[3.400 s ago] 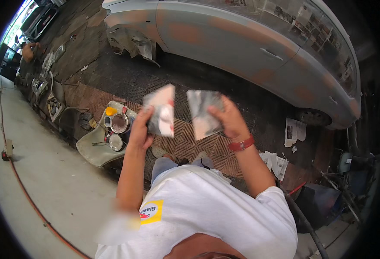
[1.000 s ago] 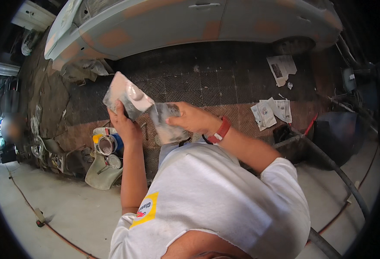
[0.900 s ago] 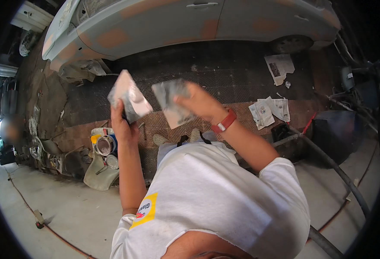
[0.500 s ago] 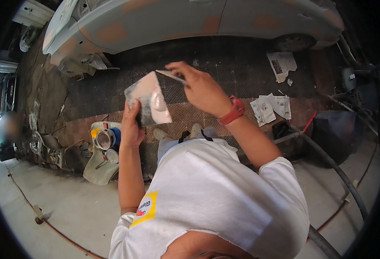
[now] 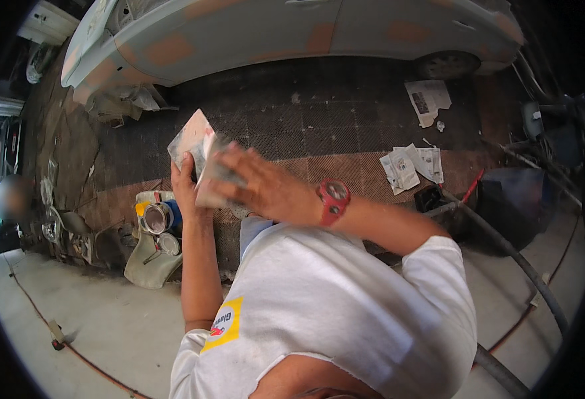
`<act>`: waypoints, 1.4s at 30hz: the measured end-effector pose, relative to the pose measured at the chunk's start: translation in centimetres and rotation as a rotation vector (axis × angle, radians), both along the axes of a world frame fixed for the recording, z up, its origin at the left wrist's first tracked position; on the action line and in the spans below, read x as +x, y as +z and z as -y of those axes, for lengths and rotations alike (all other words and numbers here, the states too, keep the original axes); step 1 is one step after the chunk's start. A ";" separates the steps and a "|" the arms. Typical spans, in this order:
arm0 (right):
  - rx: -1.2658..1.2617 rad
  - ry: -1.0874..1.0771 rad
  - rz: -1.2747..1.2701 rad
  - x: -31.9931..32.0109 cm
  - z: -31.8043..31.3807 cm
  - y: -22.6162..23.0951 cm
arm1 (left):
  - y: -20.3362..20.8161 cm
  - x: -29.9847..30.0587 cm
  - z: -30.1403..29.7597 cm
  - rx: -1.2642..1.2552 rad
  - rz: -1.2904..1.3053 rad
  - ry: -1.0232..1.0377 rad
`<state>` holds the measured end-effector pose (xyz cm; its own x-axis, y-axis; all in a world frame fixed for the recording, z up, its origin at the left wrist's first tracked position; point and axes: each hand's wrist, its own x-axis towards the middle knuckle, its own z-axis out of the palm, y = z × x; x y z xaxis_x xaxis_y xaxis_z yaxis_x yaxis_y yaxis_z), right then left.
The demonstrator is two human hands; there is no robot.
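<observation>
1. Head view: the left hand (image 5: 189, 188) grips a smeared plate (image 5: 189, 135) above the floor (image 5: 319, 120).
2. The right hand (image 5: 256, 184), blurred, grasps a second plate (image 5: 209, 193) beside it; I cannot tell if they touch.
3. Cans (image 5: 157, 218) sit on a chair (image 5: 147, 267), leftward.

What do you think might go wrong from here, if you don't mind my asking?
The left hand holds a plate with a pinkish face; any loose material on it could drop onto the white shirt.

The right hand is blurred, its flat piece close to the plate; a slip might jar either loose.

The round tin on the pale chair might tip if bumped.
</observation>
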<state>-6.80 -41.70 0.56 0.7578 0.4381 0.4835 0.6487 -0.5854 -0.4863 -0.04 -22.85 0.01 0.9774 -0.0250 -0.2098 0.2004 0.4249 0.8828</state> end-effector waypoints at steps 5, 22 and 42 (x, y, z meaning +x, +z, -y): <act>-0.387 -0.349 -0.120 2.8 4.3 0.0 | -1.5 -0.6 -0.2 0.008 -0.044 0.013; -0.353 -0.062 -0.035 -0.3 2.3 2.3 | -1.8 -0.6 -1.4 0.083 0.035 0.212; 1.572 0.061 -1.075 0.8 2.8 1.5 | -0.7 -0.2 0.2 -0.043 -0.049 0.105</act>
